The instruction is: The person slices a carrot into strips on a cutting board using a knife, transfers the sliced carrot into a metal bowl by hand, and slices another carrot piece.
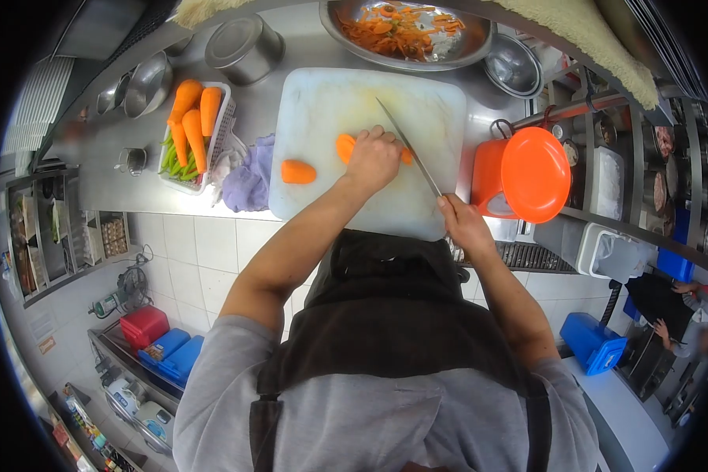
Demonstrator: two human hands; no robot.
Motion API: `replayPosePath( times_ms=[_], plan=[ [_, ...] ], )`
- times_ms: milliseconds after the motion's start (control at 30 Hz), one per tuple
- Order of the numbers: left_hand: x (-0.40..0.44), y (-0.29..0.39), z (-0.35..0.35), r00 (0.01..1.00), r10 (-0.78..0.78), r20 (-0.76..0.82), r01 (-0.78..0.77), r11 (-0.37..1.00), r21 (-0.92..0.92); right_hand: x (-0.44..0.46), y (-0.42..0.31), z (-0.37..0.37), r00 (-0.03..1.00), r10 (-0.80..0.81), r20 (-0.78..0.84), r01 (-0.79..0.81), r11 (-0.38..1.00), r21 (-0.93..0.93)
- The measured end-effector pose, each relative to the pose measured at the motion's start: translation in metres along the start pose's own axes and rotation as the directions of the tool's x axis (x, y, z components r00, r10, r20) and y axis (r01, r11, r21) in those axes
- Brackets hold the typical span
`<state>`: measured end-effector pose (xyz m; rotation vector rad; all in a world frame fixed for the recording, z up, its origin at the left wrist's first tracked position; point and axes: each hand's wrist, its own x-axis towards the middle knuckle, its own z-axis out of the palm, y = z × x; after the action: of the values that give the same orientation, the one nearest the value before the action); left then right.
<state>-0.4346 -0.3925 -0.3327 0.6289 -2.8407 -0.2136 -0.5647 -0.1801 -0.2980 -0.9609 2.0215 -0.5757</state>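
My left hand [374,160] is closed on a carrot piece [344,148] on the white cutting board [315,102]; orange shows at both sides of the hand. My right hand [464,223] grips the handle of a long knife [411,148]. The blade slants up and left across the board, close beside my left fingers and the carrot. Another carrot piece [298,171] lies at the board's left edge, touched by neither hand.
A basket [226,118] of carrots and green vegetables and a purple cloth [249,177] lie left of the board. A metal bowl [354,51] of carrot pieces is behind it. Orange containers [535,175] stand right. Another person [669,315] is at far right.
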Motion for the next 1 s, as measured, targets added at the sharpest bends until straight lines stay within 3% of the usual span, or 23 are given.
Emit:
replayPosePath(
  times_ms=[167,367,433,667,1000],
  plan=[
    [-0.004,0.003,0.001,0.997,-0.012,-0.080,0.008,0.998,-0.055,-0.005,-0.004,-0.001,1.000,0.027,0.011,-0.027,0.999,0.042],
    [-0.004,0.004,0.004,1.000,-0.011,0.009,0.011,1.000,-0.001,0.009,-0.018,-0.006,0.995,-0.096,-0.025,0.093,0.991,-0.098],
    [-0.004,0.005,0.003,0.998,0.004,-0.055,-0.008,0.997,-0.077,0.022,-0.023,0.000,0.994,-0.103,-0.036,0.098,0.988,-0.120],
    [-0.007,0.001,0.005,0.998,-0.005,-0.054,0.001,0.997,-0.073,0.042,-0.039,0.000,0.987,-0.151,-0.059,0.149,0.988,-0.031],
    [-0.008,0.000,0.004,0.997,0.012,-0.076,-0.019,0.995,-0.096,0.049,-0.046,0.004,0.994,-0.099,-0.036,0.096,0.993,-0.062]
  ],
)
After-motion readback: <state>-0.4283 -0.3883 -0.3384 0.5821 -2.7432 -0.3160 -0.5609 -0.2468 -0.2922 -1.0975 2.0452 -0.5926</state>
